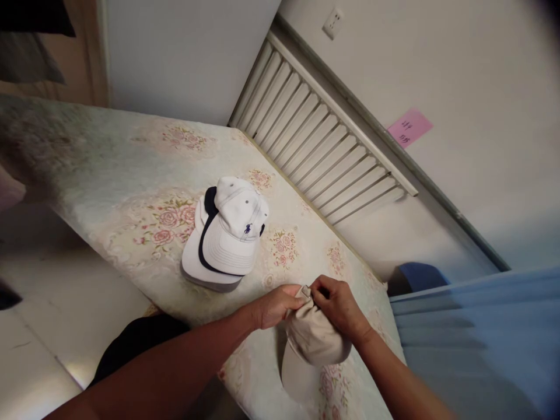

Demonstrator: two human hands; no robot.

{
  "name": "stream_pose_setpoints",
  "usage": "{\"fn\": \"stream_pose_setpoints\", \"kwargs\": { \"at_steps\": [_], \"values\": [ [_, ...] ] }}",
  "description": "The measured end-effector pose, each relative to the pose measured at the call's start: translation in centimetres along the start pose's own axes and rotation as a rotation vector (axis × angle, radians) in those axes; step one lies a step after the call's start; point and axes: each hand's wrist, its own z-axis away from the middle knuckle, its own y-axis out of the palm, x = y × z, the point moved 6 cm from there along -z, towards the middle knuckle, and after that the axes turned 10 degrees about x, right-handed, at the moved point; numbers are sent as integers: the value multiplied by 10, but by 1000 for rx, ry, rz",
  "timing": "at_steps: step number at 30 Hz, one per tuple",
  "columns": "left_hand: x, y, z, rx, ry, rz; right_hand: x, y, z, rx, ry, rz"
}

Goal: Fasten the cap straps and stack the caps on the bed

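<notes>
A beige cap (317,338) is held up over the floral-covered table (131,154), its brim pointing down toward the bottom of the view. My left hand (280,304) pinches the edge of the cap at its back strap, beside a small metal buckle (305,291). Just right of the buckle, my right hand (339,303) has its fingers closed on the strap. To the left of both hands sits a stack of caps; on top is a white cap (238,210) with a small dark logo, above a dark brim and another white brim (192,256).
A white radiator (324,134) runs along the table's far edge, below a wall socket (333,23) and a pink note (410,128). Blue fabric (476,338) hangs at the right. Tiled floor (35,332) shows at the lower left.
</notes>
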Motion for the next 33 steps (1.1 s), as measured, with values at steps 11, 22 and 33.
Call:
{"fn": "stream_pose_setpoints", "kwargs": {
  "at_steps": [11, 22, 33],
  "values": [
    [9, -10, 0, -42, -31, -33, 31, 12, 14, 209, -311, 588],
    [1, 5, 3, -30, -30, 5, -23, 2, 7, -91, 231, -700],
    [-2, -8, 2, -153, -15, -55, -17, -6, -1, -43, 134, -481]
  ]
}}
